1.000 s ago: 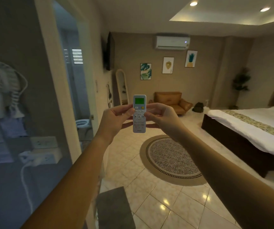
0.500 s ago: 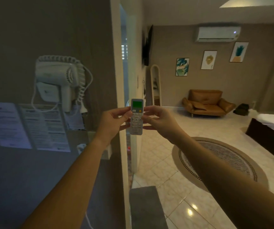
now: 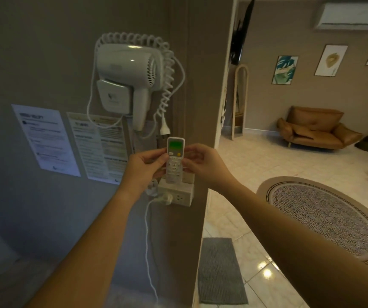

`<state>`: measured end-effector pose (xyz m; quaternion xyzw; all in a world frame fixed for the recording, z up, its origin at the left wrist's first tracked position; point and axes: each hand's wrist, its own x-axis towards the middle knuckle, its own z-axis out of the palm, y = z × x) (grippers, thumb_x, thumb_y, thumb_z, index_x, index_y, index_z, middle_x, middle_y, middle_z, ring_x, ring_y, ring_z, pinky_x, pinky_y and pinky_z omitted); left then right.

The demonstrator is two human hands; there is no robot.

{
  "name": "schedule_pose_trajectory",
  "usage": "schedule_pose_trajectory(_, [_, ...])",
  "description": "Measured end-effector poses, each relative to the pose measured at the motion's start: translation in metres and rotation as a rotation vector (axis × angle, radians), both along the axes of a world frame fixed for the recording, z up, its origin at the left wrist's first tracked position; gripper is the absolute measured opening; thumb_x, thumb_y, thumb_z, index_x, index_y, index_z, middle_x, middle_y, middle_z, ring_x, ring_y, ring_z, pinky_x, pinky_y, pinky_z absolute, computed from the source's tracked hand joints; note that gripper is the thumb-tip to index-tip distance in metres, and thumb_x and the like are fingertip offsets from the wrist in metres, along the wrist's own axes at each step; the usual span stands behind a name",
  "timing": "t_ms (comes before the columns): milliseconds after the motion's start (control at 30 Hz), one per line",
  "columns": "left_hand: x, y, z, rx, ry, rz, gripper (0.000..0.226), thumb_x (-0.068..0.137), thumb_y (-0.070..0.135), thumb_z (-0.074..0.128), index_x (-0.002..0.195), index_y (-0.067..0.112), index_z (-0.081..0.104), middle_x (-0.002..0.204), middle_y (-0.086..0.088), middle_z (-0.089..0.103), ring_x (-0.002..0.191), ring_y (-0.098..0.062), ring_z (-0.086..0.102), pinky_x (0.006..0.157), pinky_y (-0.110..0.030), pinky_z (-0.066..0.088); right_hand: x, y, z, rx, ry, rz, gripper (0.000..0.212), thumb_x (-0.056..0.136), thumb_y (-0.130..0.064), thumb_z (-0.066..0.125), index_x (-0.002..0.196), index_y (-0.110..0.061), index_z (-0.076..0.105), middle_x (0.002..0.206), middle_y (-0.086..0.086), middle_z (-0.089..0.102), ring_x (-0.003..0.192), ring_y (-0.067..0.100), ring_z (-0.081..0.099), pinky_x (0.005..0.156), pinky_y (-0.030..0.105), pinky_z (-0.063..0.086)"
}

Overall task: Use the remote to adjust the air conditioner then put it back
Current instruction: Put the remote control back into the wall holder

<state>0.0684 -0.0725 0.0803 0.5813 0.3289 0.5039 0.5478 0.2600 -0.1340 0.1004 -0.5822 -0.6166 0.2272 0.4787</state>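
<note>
I hold a white remote (image 3: 174, 161) with a lit green screen upright in front of the brown wall. My left hand (image 3: 144, 168) grips its left edge and my right hand (image 3: 203, 164) grips its right edge. Its lower end sits just above or at a beige wall holder (image 3: 188, 178) over a white socket box (image 3: 178, 196); I cannot tell whether it touches. The white air conditioner (image 3: 351, 16) hangs high on the far wall at the top right.
A white wall hair dryer (image 3: 125, 81) with a coiled cord hangs above the remote. Two paper notices (image 3: 45, 138) are stuck to the wall at left. A grey mat (image 3: 219, 270), a round rug (image 3: 320, 216) and a brown armchair (image 3: 314, 127) lie to the right.
My view has swung left from the room to the wall. Both hands carried the remote toward the wall, below the hair dryer and over the socket box.
</note>
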Motion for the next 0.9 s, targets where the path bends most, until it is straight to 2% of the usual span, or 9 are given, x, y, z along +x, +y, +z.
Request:
schedule_pose_trajectory(167, [-0.029,0.027,-0.026,-0.011,0.013,0.030,0.026,0.097,0.005,0.073,0.122,0.011,0.077,0.104,-0.004,0.085,0.097,-0.021,0.082,0.079,-0.029,0.067,-0.030,0.034,-0.025,-0.014,-0.057,-0.006,0.030,0.098,-0.011,0.079,0.127,-0.011,0.072,0.107,-0.001,0.078,0.101,0.013,0.078,0.089,0.027,0.065])
schedule_pose_trajectory(267, [-0.042,0.044,-0.040,-0.009,0.010,0.030,0.028,0.097,0.006,0.073,0.124,0.011,0.077,0.112,-0.008,0.083,0.102,-0.022,0.081,0.084,-0.032,0.066,-0.044,0.049,-0.037,-0.024,-0.095,-0.022,0.031,0.099,-0.012,0.077,0.130,-0.013,0.072,0.100,-0.015,0.071,0.093,-0.003,0.070,0.081,0.010,0.057])
schedule_pose_trajectory(300, [-0.045,0.050,-0.045,-0.012,0.013,0.031,0.029,0.097,0.006,0.073,0.125,0.010,0.076,0.114,-0.009,0.083,0.104,-0.023,0.081,0.086,-0.034,0.066,-0.048,0.054,-0.041,-0.026,-0.103,-0.030,0.031,0.100,-0.013,0.077,0.130,-0.013,0.071,0.101,-0.014,0.072,0.092,-0.003,0.070,0.080,0.010,0.057])
schedule_pose_trajectory(367, [-0.050,0.061,-0.053,-0.011,0.022,0.035,0.028,0.097,0.006,0.073,0.124,0.012,0.077,0.115,-0.009,0.083,0.106,-0.024,0.080,0.088,-0.036,0.066,-0.055,0.063,-0.048,-0.030,-0.116,-0.046,0.034,0.100,-0.016,0.077,0.133,-0.013,0.070,0.111,-0.003,0.077,0.100,0.007,0.074,0.089,0.020,0.061])
schedule_pose_trajectory(433, [-0.052,0.070,-0.059,-0.002,0.032,0.045,0.028,0.097,0.006,0.073,0.124,0.012,0.077,0.114,-0.008,0.083,0.105,-0.022,0.081,0.086,-0.032,0.066,-0.062,0.072,-0.052,-0.047,-0.137,-0.065,0.035,0.102,-0.016,0.075,0.136,-0.013,0.069,0.121,0.004,0.078,0.107,0.014,0.074,0.096,0.029,0.062])
schedule_pose_trajectory(533, [-0.053,0.082,-0.068,0.002,0.031,0.082,0.029,0.098,0.005,0.071,0.127,0.006,0.075,0.109,-0.004,0.082,0.100,-0.015,0.081,0.075,-0.020,0.063,-0.071,0.086,-0.057,-0.061,-0.171,-0.097,0.033,0.103,-0.012,0.073,0.135,-0.011,0.068,0.122,0.008,0.079,0.108,0.019,0.075,0.098,0.037,0.064])
schedule_pose_trajectory(600, [-0.055,0.089,-0.075,-0.010,0.009,0.083,0.031,0.099,0.003,0.070,0.129,0.002,0.073,0.113,-0.009,0.081,0.104,-0.016,0.080,0.079,-0.021,0.064,-0.076,0.094,-0.061,-0.076,-0.197,-0.110,0.032,0.103,-0.011,0.072,0.134,-0.009,0.068,0.122,0.010,0.079,0.111,0.024,0.077,0.099,0.043,0.064])
schedule_pose_trajectory(700, [-0.057,0.098,-0.085,-0.045,-0.018,0.064,0.032,0.098,0.003,0.071,0.130,0.002,0.073,0.117,-0.009,0.080,0.107,-0.018,0.079,0.085,-0.024,0.064,-0.081,0.101,-0.069,-0.094,-0.253,-0.126,0.031,0.103,-0.011,0.071,0.134,-0.011,0.067,0.123,0.010,0.079,0.114,0.026,0.077,0.100,0.044,0.063])
schedule_pose_trajectory(900, [-0.056,0.103,-0.101,-0.067,-0.015,0.040,0.028,0.097,0.007,0.073,0.123,0.016,0.078,0.108,0.006,0.084,0.107,-0.012,0.079,0.088,-0.023,0.063,-0.084,0.108,-0.081,-0.133,-0.331,-0.170,0.026,0.101,-0.007,0.071,0.128,-0.009,0.070,0.118,0.013,0.080,0.110,0.030,0.077,0.097,0.048,0.063])
